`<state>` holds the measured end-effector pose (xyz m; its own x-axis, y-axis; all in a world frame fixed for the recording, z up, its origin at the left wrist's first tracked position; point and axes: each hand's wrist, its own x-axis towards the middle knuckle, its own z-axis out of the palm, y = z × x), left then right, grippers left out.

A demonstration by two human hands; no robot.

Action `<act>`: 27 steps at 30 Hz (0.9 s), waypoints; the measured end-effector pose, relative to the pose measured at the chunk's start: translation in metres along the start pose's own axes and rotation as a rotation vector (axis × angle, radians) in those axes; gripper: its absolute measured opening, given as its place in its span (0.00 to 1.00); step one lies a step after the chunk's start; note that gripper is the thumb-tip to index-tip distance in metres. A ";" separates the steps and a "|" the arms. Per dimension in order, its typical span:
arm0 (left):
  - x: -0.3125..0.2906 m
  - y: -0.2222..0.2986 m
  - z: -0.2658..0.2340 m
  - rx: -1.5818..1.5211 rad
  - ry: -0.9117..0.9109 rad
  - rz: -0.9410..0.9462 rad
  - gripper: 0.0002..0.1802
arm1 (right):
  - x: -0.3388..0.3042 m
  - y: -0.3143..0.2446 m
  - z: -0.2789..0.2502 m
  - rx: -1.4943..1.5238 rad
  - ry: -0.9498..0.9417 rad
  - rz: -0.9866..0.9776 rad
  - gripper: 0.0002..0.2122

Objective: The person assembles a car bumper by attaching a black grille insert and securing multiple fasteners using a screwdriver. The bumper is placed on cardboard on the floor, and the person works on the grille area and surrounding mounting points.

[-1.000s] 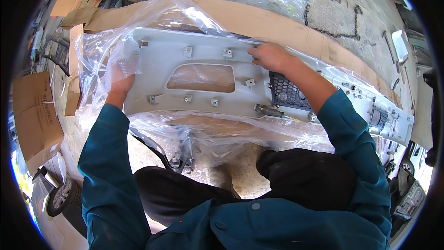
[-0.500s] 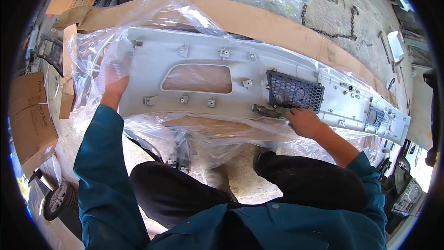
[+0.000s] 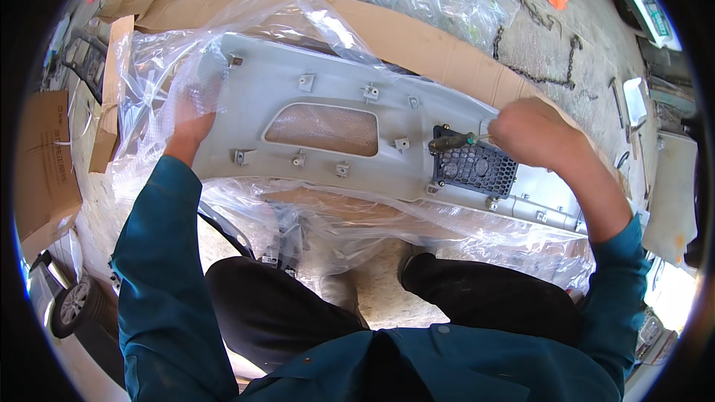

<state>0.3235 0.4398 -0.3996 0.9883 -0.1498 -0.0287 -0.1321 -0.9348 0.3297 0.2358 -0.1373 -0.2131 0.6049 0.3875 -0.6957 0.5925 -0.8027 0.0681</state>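
Note:
A long grey plastic car bumper panel [image 3: 328,93] lies inside-up on clear plastic wrap over cardboard. It has an oval opening near its middle and a black mesh grille [image 3: 477,167] to the right. My left hand [image 3: 190,123] presses on the panel's left end, under a fold of clear wrap. My right hand [image 3: 532,134] is closed around a screwdriver [image 3: 450,141] with a dark handle, lying across the grille's upper left corner.
Clear plastic wrap [image 3: 320,22] bunches around the panel. Flat cardboard [image 3: 424,45] lies beneath it, and more cardboard [image 3: 41,156] at the left. A chain [image 3: 536,67] lies on the concrete at upper right. My dark-trousered legs are below the panel.
My right hand went from the panel's top edge down to its lower edge, and is now up at the grille holding a screwdriver. The left hand stayed on the panel's left end.

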 end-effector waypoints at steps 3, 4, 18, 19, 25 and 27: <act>-0.001 -0.013 0.009 0.115 0.053 0.085 0.27 | 0.040 -0.016 -0.051 -0.121 -0.133 -0.056 0.06; -0.001 -0.012 0.010 0.126 0.053 0.084 0.26 | 0.050 -0.019 -0.062 -0.136 -0.168 -0.068 0.07; -0.004 0.015 0.004 0.088 0.128 0.111 0.26 | 0.082 -0.022 -0.067 -0.162 -0.117 -0.034 0.07; -0.002 0.013 0.006 0.114 0.106 0.108 0.26 | 0.085 -0.019 -0.064 -0.159 -0.036 -0.031 0.06; -0.002 0.011 0.003 0.128 0.005 0.029 0.25 | 0.069 -0.026 -0.056 -0.147 -0.097 -0.061 0.06; 0.000 0.010 0.002 0.257 0.028 0.110 0.25 | 0.068 -0.030 -0.065 -0.114 -0.151 -0.094 0.06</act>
<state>0.3218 0.4295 -0.3983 0.9682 -0.2493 0.0209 -0.2501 -0.9650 0.0793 0.2942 -0.0570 -0.2160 0.4623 0.3791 -0.8016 0.7044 -0.7061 0.0723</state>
